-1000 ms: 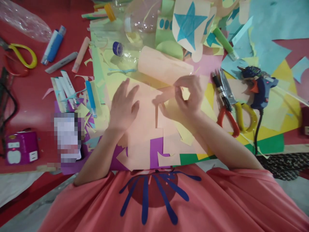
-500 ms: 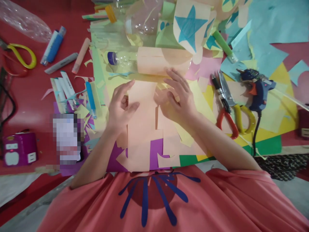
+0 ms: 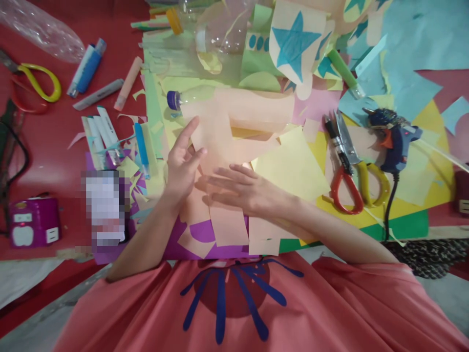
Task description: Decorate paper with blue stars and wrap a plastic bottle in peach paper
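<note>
Well, the bottle lies beyond the hands, wrapped in peach paper; a separate peach sheet points toward the table's near edge, right hand flat over it, left hand spread wide alongside.

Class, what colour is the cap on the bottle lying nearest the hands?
The cap is dark blue-purple, clearest in the head view.

Soft indoor light; hazy glare, slight blur, bowed edges

the sheet is peach, the cap blue, the shirt coral with blue streaks.
</note>
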Action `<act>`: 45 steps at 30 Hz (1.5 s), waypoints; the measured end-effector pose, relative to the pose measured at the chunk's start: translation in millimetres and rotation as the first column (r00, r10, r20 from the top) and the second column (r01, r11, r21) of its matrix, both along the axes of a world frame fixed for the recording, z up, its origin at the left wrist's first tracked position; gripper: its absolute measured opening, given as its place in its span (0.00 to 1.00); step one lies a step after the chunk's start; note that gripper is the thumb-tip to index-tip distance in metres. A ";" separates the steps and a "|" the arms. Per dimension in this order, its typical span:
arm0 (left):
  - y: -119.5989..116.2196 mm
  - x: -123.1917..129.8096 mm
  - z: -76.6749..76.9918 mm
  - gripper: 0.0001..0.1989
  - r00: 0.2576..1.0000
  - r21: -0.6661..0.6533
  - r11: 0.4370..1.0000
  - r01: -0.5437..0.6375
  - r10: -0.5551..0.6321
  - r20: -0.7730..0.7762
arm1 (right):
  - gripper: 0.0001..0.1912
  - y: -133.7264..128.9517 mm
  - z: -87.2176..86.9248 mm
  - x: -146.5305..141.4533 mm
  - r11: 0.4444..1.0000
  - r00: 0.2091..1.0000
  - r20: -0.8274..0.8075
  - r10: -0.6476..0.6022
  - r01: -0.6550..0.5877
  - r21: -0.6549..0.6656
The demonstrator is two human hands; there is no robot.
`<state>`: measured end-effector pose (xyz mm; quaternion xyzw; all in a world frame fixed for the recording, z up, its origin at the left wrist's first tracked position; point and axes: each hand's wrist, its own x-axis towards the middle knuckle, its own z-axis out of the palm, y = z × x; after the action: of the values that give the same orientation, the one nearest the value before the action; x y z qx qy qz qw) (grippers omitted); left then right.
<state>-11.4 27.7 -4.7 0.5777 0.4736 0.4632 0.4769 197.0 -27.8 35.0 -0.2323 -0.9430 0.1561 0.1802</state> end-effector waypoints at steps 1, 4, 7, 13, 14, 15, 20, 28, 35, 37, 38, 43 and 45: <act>-0.3 0.5 0.9 0.30 0.998 0.027 1.000 0.005 -0.004 -0.059 | 0.18 -3.4 7.8 -1.6 0.998 0.999 0.043 0.029 -0.026 -0.053; -1.6 2.8 4.0 0.28 0.987 0.063 0.996 0.056 -0.045 -0.154 | 0.14 -11.3 23.0 -3.6 0.965 0.989 0.049 0.136 -0.122 -0.231; -3.4 8.7 6.7 0.25 0.988 -0.008 0.996 0.086 -0.086 -0.127 | 0.11 -11.5 21.8 0.1 0.888 0.985 -0.157 0.076 -0.138 -0.439; -13.5 31.7 12.0 0.34 0.955 -0.114 0.967 0.226 -0.197 0.221 | 0.23 2.8 3.1 5.1 0.550 0.753 -0.260 -0.605 0.158 -0.820; -15.5 34.2 12.3 0.38 0.955 -0.081 0.973 0.214 -0.191 0.227 | 0.26 4.6 0.7 4.5 0.475 0.684 -0.215 -0.697 0.215 -0.853; -17.0 35.5 12.2 0.40 0.963 -0.053 0.981 0.189 -0.175 0.203 | 0.27 5.7 -1.3 3.8 0.415 0.627 -0.183 -0.757 0.245 -0.876; -17.9 26.5 6.5 0.25 0.999 -0.040 0.999 -0.014 0.012 -0.042 | 0.31 5.7 -6.6 3.1 0.379 0.637 -0.174 -0.751 0.200 -0.903; -19.8 21.6 9.9 0.25 0.998 -0.039 0.997 0.062 -0.062 0.002 | 0.24 9.5 -10.4 10.7 0.424 0.410 -0.315 -0.856 0.207 -0.882; -25.1 24.6 10.4 0.21 0.994 0.012 0.995 0.100 -0.099 -0.043 | 0.22 14.1 -16.6 15.2 0.380 0.335 -0.311 -0.890 0.164 -0.910; -24.8 24.1 9.8 0.20 0.995 0.013 0.995 0.096 -0.096 -0.034 | 0.21 14.8 -15.4 16.5 0.377 0.306 -0.316 -0.898 0.166 -0.911; -24.5 23.9 9.9 0.20 0.995 0.016 0.995 0.095 -0.095 -0.026 | 0.21 15.2 -14.4 17.3 0.375 0.298 -0.315 -0.901 0.171 -0.911; -23.4 24.4 12.8 0.20 0.994 0.019 0.994 0.111 -0.111 -0.014 | 0.25 16.6 -10.6 20.8 0.359 0.310 -0.285 -0.907 0.214 -0.908; -24.0 24.7 14.1 0.20 0.993 0.014 0.993 0.115 -0.115 -0.014 | 0.28 15.7 -11.1 21.0 0.380 0.319 -0.297 -0.900 0.240 -0.893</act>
<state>13.3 3.7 9.3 0.6106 0.4389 0.4348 0.4954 218.0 -12.1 23.9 -0.5461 -0.4427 0.5039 0.5019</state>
